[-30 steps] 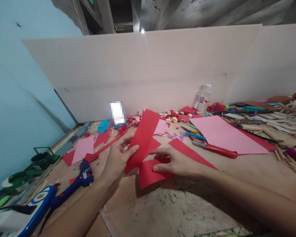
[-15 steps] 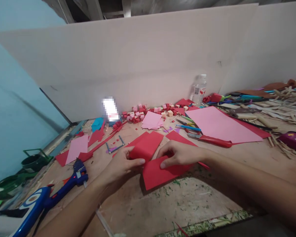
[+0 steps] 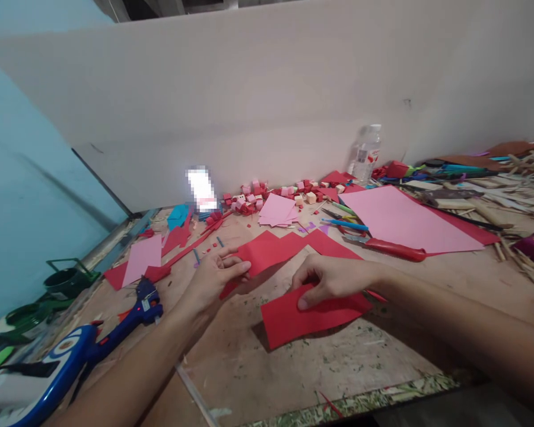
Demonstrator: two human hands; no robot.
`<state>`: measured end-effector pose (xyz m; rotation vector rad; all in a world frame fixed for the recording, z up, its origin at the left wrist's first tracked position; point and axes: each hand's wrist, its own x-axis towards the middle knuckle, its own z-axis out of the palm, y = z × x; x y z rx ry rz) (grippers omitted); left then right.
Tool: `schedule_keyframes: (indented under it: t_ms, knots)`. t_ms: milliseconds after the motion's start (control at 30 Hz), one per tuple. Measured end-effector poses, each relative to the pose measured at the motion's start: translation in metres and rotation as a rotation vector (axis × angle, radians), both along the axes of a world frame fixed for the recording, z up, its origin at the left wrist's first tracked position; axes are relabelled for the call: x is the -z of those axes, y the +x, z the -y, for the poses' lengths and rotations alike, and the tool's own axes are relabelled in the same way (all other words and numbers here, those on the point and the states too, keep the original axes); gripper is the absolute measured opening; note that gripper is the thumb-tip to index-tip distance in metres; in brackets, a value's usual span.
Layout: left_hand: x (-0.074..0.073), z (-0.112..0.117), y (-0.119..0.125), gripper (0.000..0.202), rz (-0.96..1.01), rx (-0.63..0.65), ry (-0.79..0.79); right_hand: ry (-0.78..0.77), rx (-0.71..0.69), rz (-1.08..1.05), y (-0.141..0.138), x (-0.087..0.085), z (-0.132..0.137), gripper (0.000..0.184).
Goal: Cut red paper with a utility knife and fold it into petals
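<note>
My left hand (image 3: 220, 273) pinches the near left edge of a red paper piece (image 3: 269, 254) between thumb and fingers. To its right, my right hand (image 3: 333, 280) grips another red paper piece (image 3: 287, 323), thumb on top and fingers curled behind. That piece tilts toward me, its lower left corner just over the table. A gap separates the two pieces. Beyond my right hand lies more red paper (image 3: 331, 244), partly covered by the hand. Past both hands, a small stack of pink paper (image 3: 278, 209) rests on the table.
A blue glue gun (image 3: 146, 305) lies at left, near green pots (image 3: 64, 281). A red-handled knife (image 3: 396, 249) lies beside a large pink sheet (image 3: 413, 219). Small paper cubes (image 3: 249, 201), a lit phone (image 3: 202, 191) and a bottle (image 3: 368, 155) line the back board.
My hands have drawn apart: the left moved left with its red paper, which now lies flatter. The right-hand piece shifted slightly right and nearer. The view tipped down a little.
</note>
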<state>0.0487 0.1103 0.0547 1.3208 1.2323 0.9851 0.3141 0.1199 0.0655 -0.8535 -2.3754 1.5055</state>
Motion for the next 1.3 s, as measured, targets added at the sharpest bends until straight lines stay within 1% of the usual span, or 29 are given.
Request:
schedule_keyframes:
  t_ms: [100, 167, 233, 300, 333, 400, 467, 567, 633, 700, 767, 800, 833, 867, 933, 1000, 1067, 1133, 1233, 1300]
  knots:
    - [-0.003, -0.001, -0.006, 0.066, -0.177, 0.006, 0.03, -0.028, 0.038, -0.012, 0.002, -0.001, -0.001, 0.021]
    - [-0.007, 0.0, -0.007, 0.067, -0.298, -0.024, 0.082, -0.071, 0.146, -0.069, 0.004, -0.004, -0.003, 0.025]
    - [-0.012, 0.003, -0.007, 0.062, -0.452, -0.083, 0.213, -0.164, 0.347, -0.192, 0.008, -0.009, -0.006, 0.023]
    - [-0.016, 0.005, -0.005, 0.046, -0.645, -0.094, 0.422, -0.273, 0.605, -0.373, 0.012, -0.015, -0.01, 0.016]
    - [-0.017, 0.006, -0.004, 0.039, -0.735, -0.076, 0.522, -0.316, 0.737, -0.461, 0.014, -0.019, -0.012, 0.013]
    - [-0.015, 0.007, -0.002, 0.036, -0.849, -0.002, 0.659, -0.341, 0.955, -0.583, 0.019, -0.025, -0.017, 0.01]
    - [-0.008, 0.006, -0.001, 0.037, -0.859, 0.086, 0.683, -0.32, 1.077, -0.628, 0.022, -0.028, -0.022, 0.011]
    - [0.008, 0.005, 0.0, 0.041, -0.887, 0.316, 0.647, -0.295, 1.132, -0.618, 0.028, -0.028, -0.028, 0.013]
    - [0.016, 0.007, 0.002, 0.045, -0.927, 0.481, 0.621, -0.271, 1.165, -0.616, 0.033, -0.028, -0.031, 0.013]
    - [0.018, 0.012, 0.005, 0.047, -0.954, 0.6, 0.626, -0.227, 1.206, -0.629, 0.039, -0.028, -0.034, 0.013]
    - [0.015, 0.017, 0.007, 0.044, -0.958, 0.68, 0.647, -0.19, 1.235, -0.634, 0.045, -0.027, -0.038, 0.012]
    - [0.012, 0.018, 0.007, 0.042, -0.959, 0.678, 0.651, -0.182, 1.238, -0.626, 0.048, -0.025, -0.039, 0.011]
    - [0.01, 0.017, 0.007, 0.04, -0.969, 0.637, 0.646, -0.181, 1.233, -0.609, 0.049, -0.023, -0.04, 0.011]
    - [0.008, 0.015, 0.004, 0.04, -0.99, 0.564, 0.631, -0.185, 1.22, -0.586, 0.05, -0.021, -0.041, 0.011]
    - [0.007, 0.006, -0.003, 0.041, -1.05, 0.368, 0.574, -0.2, 1.183, -0.531, 0.049, -0.015, -0.042, 0.01]
    - [0.008, -0.004, -0.013, 0.048, -1.087, 0.242, 0.52, -0.212, 1.143, -0.482, 0.046, -0.01, -0.042, 0.008]
    - [0.009, -0.01, -0.021, 0.053, -1.086, 0.196, 0.486, -0.212, 1.115, -0.448, 0.042, -0.007, -0.04, 0.009]
    - [0.01, -0.012, -0.023, 0.05, -1.055, 0.191, 0.475, -0.201, 1.1, -0.423, 0.038, -0.005, -0.038, 0.009]
    - [0.007, -0.007, -0.019, 0.045, -0.968, 0.193, 0.478, -0.181, 1.084, -0.388, 0.033, -0.003, -0.036, 0.01]
    - [0.004, -0.003, -0.014, 0.045, -0.884, 0.166, 0.472, -0.172, 1.073, -0.363, 0.031, -0.001, -0.036, 0.011]
